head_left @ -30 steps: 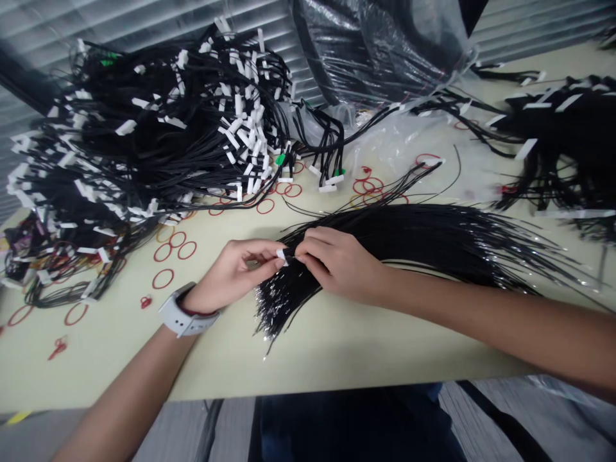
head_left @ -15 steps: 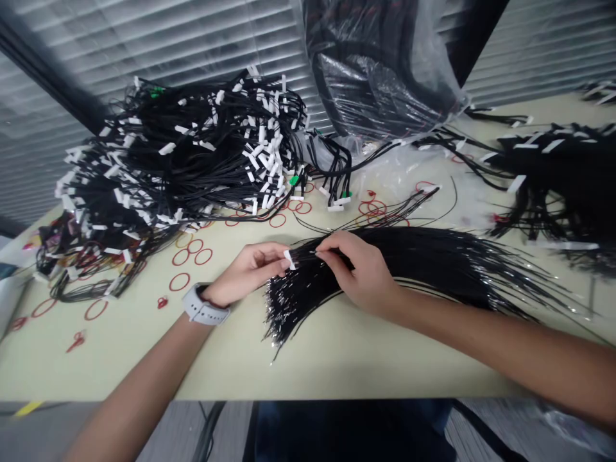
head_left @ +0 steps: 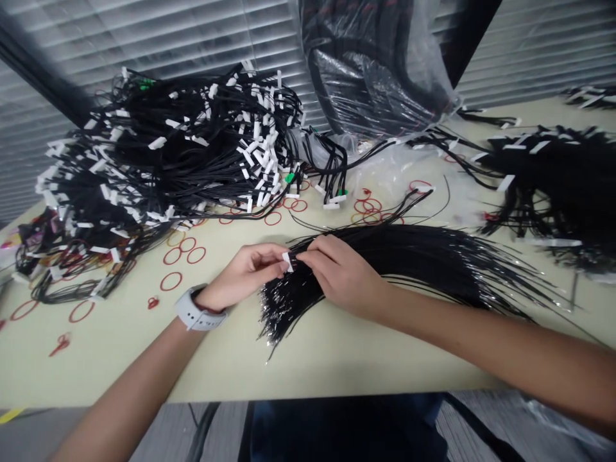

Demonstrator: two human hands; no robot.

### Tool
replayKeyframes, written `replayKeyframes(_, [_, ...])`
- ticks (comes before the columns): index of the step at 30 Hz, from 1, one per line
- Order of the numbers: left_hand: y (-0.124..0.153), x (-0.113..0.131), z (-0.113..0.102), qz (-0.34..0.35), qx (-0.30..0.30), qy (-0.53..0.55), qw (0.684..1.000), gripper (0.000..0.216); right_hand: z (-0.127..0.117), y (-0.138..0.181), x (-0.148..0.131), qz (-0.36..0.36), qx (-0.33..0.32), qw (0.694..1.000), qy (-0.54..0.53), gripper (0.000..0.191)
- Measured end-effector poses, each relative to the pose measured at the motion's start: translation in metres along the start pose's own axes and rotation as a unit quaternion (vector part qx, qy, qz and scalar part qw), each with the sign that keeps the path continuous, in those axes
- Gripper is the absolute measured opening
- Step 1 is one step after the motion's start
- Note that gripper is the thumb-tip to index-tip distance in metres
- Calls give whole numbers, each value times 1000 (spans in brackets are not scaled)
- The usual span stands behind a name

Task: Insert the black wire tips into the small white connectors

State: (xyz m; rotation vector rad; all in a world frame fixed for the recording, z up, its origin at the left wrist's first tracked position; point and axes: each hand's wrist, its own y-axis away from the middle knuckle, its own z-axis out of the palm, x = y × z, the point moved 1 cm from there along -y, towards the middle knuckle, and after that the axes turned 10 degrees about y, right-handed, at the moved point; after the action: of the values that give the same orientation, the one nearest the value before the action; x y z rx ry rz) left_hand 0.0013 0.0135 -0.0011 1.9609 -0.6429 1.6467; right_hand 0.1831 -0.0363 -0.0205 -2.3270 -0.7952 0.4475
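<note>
My left hand (head_left: 250, 271) pinches a small white connector (head_left: 287, 261) between thumb and fingers. Close to its right side, my right hand (head_left: 339, 269) has thumb and forefinger pinched together on what looks like the end of a thin black wire, its tip hard to make out at the connector. Below both hands a thick bundle of loose black wires (head_left: 409, 256) lies across the table, with shiny metal terminals (head_left: 276, 314) at the ends. A grey watch band is on my left wrist.
Behind, on the left, rises a heap of black cables with white connectors (head_left: 192, 141). A clear plastic bag of black cables (head_left: 375, 70) stands at the back. Another cable pile (head_left: 558, 186) lies at right. Red rubber bands (head_left: 172, 281) are scattered on the table (head_left: 216, 372).
My right hand has moved left, bringing its fingertips up to the white connector. My left hand keeps its pinch on the connector. The whole view has shifted slightly.
</note>
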Motion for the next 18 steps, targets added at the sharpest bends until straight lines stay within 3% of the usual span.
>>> replayKeyframes(18, [-1,2,1,3,3,-29,1000,13,0,5,4,39,18,999,13,21])
